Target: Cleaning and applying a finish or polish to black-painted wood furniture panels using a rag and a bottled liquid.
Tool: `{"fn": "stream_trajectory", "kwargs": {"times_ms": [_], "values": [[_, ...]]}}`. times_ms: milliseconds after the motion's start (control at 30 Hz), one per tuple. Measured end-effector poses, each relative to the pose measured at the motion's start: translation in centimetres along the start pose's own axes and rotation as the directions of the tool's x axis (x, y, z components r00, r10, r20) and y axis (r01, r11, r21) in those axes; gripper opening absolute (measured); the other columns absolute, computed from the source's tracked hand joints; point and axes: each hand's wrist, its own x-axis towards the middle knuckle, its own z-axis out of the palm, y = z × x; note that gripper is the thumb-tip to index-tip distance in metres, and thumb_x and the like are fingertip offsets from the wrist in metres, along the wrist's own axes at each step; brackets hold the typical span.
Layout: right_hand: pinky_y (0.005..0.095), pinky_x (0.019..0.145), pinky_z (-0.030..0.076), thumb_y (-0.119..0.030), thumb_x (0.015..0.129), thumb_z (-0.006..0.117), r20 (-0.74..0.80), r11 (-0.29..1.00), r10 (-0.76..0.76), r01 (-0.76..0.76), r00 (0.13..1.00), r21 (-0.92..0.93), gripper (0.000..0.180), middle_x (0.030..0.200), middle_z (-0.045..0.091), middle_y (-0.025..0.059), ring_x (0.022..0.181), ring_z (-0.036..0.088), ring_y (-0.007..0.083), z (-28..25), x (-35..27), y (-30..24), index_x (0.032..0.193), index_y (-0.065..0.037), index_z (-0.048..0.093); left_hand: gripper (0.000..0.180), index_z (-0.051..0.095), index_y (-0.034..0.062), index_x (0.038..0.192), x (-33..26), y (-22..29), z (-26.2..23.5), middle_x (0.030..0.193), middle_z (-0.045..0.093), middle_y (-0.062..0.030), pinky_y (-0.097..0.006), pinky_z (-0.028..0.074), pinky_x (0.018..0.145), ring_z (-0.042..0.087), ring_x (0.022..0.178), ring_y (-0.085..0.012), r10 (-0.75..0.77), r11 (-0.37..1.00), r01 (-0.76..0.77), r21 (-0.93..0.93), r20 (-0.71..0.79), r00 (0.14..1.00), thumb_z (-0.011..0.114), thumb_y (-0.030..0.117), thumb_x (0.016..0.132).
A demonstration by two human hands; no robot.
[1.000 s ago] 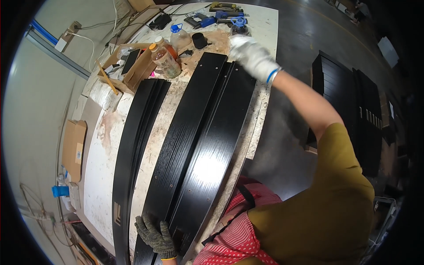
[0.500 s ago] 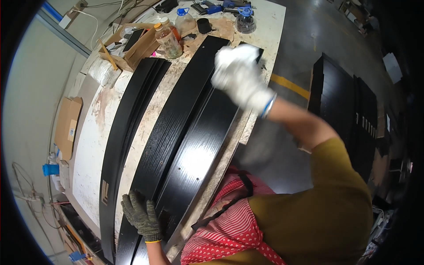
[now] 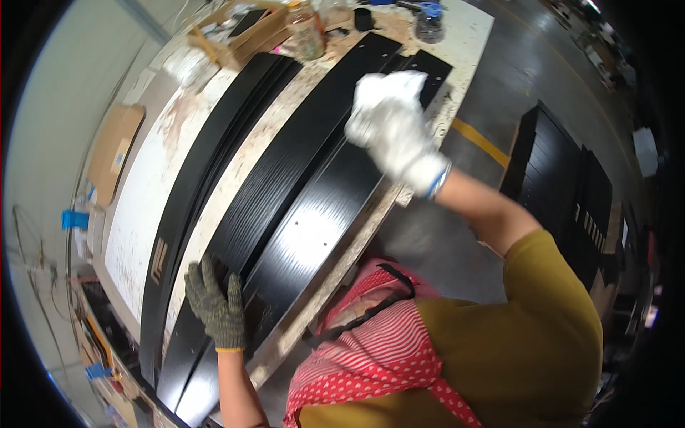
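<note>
your left hand [image 3: 214, 307], in a dark knit glove, lies flat on the near end of the long black panels [image 3: 300, 192], fingers spread apart and pressing down rather than wrapped around anything; that reads as pinning the stack so it does not slide. your right hand [image 3: 392, 125], in a white glove, is raised over the far half of the same panels, fingers drawn together in a loose curl. i cannot tell whether it touches the board below or holds something small.

the panels run from near left to far right along the workbench [image 3: 143, 214], overlapping like shingles, the glossy one with small drilled holes nearest your body and hanging close to the bench's right edge. a second pair of black strips [image 3: 207, 164] lies just to the left, with a bare strip of scuffed white bench between the 2 groups, likely kept apart so each set can be handled separately.

at the far end sit an open cardboard box [image 3: 242, 32], a plastic bottle [image 3: 305, 32] with an orange cap, and a small dark jar [image 3: 428, 21] with a blue lid, all beyond the panel ends and out of the way. a flat cardboard piece [image 3: 110, 153] lies on the left side. more black boards [image 3: 564, 185] are stacked on the floor to the right, well apart from the bench.
</note>
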Motion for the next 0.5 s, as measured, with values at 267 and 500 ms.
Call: {"fn": "stream_trajectory", "kwargs": {"times_ms": [267,500], "values": [[0.0351,0.094,0.051,-0.016,0.090,0.053,-0.204,0.549,-0.728,0.735,0.654,0.398,0.037,0.108,0.068,0.0124,0.103,0.065,0.0249,5.0,-7.8,-10.8,0.124,-0.004,0.062,0.066,0.049,0.0181,0.146,0.1,0.2,1.5,0.146,0.047,-0.0217,-0.053,0.029,0.113,0.041,0.137,-0.0402,0.070,0.997,-0.074,-0.018,-0.153,0.986,0.057,0.054,0.092],[0.0353,0.109,0.042,-0.009,0.100,0.048,-0.109,0.764,-0.177,0.206,0.978,0.611,0.044,0.139,0.057,0.0120,0.127,0.054,0.0219,10.1,0.6,8.9,0.144,-0.005,0.048,0.073,0.046,0.0136,0.146,-0.6,0.7,1.4,0.151,0.039,-0.0260,-0.057,0.016,0.119,0.030,0.144,-0.0464,-0.005,0.972,-0.033,-0.231,-0.164,0.986,0.053,0.062,0.092]]}}
